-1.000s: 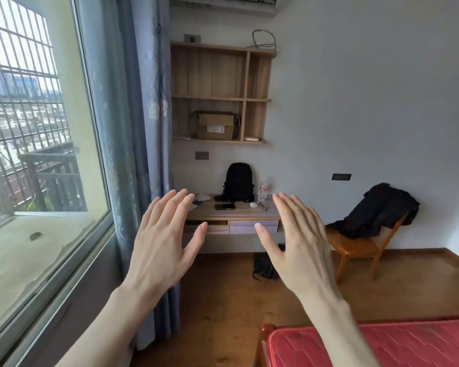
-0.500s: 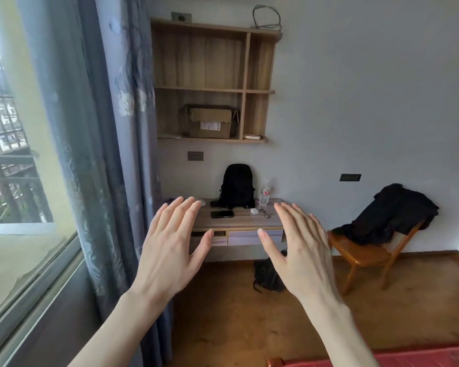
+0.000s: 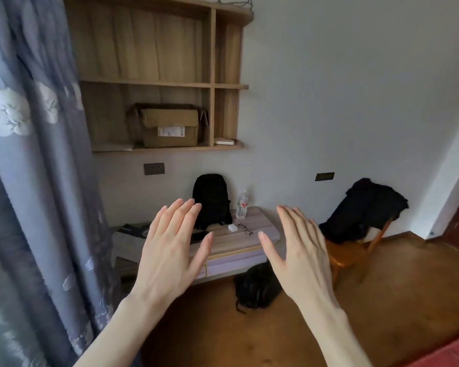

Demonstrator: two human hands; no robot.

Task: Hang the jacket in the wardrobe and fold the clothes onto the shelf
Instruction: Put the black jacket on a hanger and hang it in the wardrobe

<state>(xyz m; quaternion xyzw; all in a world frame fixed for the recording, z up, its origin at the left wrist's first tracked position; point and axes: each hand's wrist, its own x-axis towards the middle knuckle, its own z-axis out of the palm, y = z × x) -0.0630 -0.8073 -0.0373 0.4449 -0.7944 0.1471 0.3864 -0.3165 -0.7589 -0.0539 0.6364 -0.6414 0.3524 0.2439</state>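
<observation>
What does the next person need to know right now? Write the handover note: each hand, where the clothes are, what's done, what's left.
Left hand: raised, fingers straight, holding nothing.
Right hand: raised, fingers straight, holding nothing.
Black jacket: draped over the back and seat of the wooden chair at the wall, right of the desk; neither hand touches it.
No wardrobe, hanger or other clothes to fold are in view.
Done: nothing visible.
Left: take the jacket off the chair, hang it in the wardrobe, fold the clothes onto the shelf.

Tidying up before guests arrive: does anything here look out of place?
Yes: a black jacket is heaped over the wooden chair rather than hung, and a black bag lies slumped on the floor under the desk.
</observation>
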